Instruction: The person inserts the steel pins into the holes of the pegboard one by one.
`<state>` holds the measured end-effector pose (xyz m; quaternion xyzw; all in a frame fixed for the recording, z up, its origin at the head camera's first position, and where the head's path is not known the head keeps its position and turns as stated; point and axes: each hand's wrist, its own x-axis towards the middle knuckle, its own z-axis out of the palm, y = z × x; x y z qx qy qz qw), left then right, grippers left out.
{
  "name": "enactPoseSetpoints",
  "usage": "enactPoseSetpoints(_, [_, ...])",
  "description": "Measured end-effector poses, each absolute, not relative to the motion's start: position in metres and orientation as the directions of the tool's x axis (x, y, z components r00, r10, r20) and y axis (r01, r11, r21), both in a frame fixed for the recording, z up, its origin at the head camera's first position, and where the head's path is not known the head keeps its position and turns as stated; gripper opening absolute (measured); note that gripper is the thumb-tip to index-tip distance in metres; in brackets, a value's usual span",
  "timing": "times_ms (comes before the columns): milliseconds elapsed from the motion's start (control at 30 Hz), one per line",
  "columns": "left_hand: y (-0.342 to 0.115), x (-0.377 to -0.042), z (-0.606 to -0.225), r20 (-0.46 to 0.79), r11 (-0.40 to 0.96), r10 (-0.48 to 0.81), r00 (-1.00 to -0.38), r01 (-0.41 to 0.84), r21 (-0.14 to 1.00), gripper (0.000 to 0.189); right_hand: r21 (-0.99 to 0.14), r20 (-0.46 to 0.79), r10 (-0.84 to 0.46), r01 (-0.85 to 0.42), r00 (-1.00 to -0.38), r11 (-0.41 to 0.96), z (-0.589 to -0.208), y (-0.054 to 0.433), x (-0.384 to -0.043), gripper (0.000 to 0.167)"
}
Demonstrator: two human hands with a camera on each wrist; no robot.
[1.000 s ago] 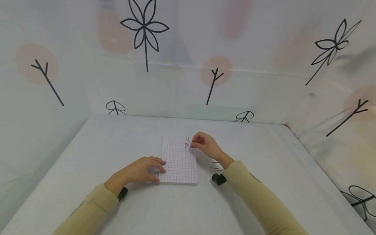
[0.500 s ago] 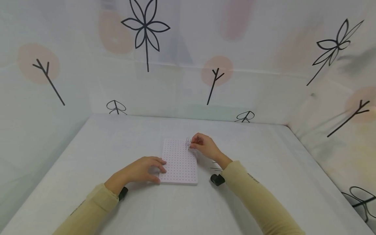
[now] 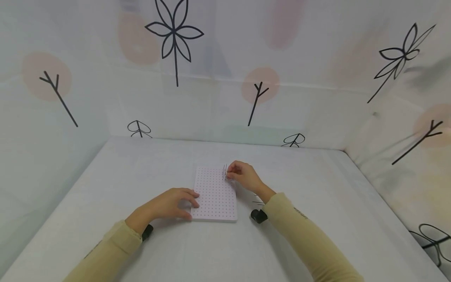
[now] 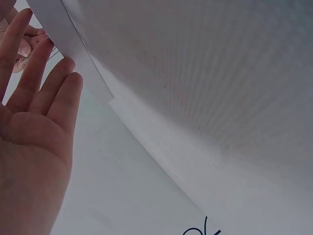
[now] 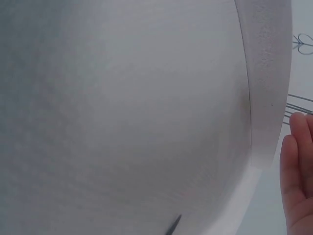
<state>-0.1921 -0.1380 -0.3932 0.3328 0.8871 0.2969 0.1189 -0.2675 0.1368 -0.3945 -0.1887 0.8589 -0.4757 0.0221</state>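
Note:
A white board (image 3: 213,199) with rows of small holes lies flat on the table. Several thin dark rods (image 3: 224,172) stand upright in it near its far right corner; they also show as grey lines (image 5: 299,109) in the right wrist view. My right hand (image 3: 246,176) is beside these rods, thumb and fingertips pinched together on another thin rod, mostly hidden by the fingers. The left hand (image 3: 172,203) rests at the board's left side, fingers spread, fingertips on its edge. Its relaxed fingers (image 4: 63,103) appear against the board's side in the left wrist view.
More thin dark rods (image 3: 258,203) lie on the white table (image 3: 169,250) right of the board, partly hidden by the right wrist and sleeve. Patterned cloth walls (image 3: 211,105) enclose the table at the back and sides. A black wrist camera (image 3: 258,216) sits under the right wrist.
My right hand has shifted slightly left and toward me, closer to the standing rods. The left hand and the board have stayed in place.

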Motion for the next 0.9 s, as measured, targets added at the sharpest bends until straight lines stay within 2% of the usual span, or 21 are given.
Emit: enactPoseSetpoints(900, [-0.136,-0.19,-0.393,-0.011,0.615,0.653,-0.758,0.522,0.591,0.026,-0.77,0.133,-0.348,-0.318,-0.928,0.553,-0.392,0.163,-0.264,0.013])
